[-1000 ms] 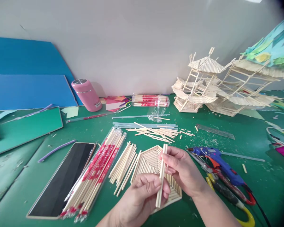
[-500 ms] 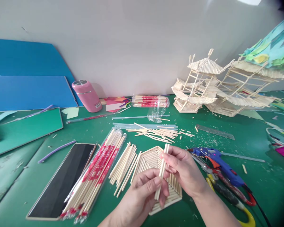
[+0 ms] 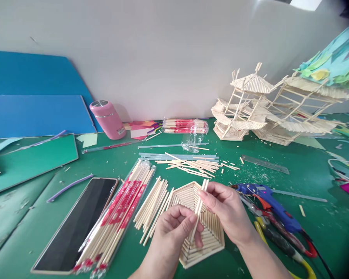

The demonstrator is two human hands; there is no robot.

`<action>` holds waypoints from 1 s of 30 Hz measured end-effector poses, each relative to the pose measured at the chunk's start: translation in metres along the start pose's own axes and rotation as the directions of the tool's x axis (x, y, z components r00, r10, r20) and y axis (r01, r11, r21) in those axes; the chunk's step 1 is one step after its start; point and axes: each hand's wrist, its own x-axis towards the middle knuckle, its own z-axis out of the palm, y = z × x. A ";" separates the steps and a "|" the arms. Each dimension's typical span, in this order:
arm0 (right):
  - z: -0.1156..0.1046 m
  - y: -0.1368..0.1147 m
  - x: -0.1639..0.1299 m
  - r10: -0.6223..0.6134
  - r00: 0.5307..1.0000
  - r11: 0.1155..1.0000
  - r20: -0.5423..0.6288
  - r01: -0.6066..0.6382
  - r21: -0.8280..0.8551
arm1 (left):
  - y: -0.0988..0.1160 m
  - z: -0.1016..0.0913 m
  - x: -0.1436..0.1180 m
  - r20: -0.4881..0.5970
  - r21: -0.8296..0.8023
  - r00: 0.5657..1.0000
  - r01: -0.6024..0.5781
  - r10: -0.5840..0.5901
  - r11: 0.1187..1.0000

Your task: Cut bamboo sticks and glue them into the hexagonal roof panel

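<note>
Hexagonal stick panel [image 3: 205,240]: laid flat on the green mat [image 3: 279,155], directly beneath both hands. Stick pair [image 3: 200,205]: long axis near upright, tilted slightly right, pinched low by left hand [image 3: 174,228] and high by right hand [image 3: 223,209], both closed on it.

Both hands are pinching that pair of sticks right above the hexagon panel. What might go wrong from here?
1. The pair of sticks, pinched between left hand and right hand, may slip or snap.
2. A dropped stick or wrist could knock the hexagon panel beneath.
3. The glue gun lies close to the right forearm.
</note>
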 end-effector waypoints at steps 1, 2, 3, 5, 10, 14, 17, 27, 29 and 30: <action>0.000 0.000 0.000 0.000 1.000 1.000 0.001 0.000 -0.006 | -0.001 0.000 0.000 -0.003 0.001 1.000 -0.008 0.008 1.000; 0.000 0.000 0.000 0.001 1.000 1.000 0.002 -0.001 -0.010 | -0.002 -0.001 0.000 -0.003 -0.001 1.000 -0.015 0.015 1.000; 0.000 0.000 0.001 0.007 1.000 1.000 0.004 -0.007 -0.011 | -0.003 -0.002 0.000 0.000 -0.004 1.000 -0.019 0.019 1.000; 0.000 0.001 0.000 0.013 1.000 1.000 0.009 -0.013 -0.015 | -0.006 -0.004 0.001 0.011 -0.012 1.000 -0.026 0.026 1.000; 0.001 0.004 0.000 -0.020 1.000 0.995 0.019 0.022 -0.102 | -0.013 -0.010 0.008 0.037 -0.049 0.998 -0.044 0.046 0.998; 0.001 0.005 0.002 -0.024 0.999 0.989 0.030 0.028 -0.145 | -0.019 -0.012 0.013 0.056 -0.061 0.997 -0.040 0.044 0.997; 0.001 0.005 0.003 -0.025 0.998 0.990 0.063 0.034 -0.140 | -0.021 -0.013 0.014 0.057 -0.079 0.998 -0.028 0.032 0.997; 0.003 -0.013 0.006 0.010 0.996 0.984 0.090 0.007 -0.180 | -0.017 -0.008 0.011 0.004 -0.057 0.999 -0.032 0.032 0.998; 0.003 -0.018 0.005 -0.012 0.997 0.968 0.076 0.030 -0.247 | -0.017 -0.005 0.009 -0.039 -0.014 0.998 -0.056 0.055 0.998; 0.003 -0.020 0.005 -0.019 0.997 0.960 0.073 0.038 -0.277 | -0.016 -0.004 0.008 -0.059 0.008 0.996 -0.067 0.068 0.998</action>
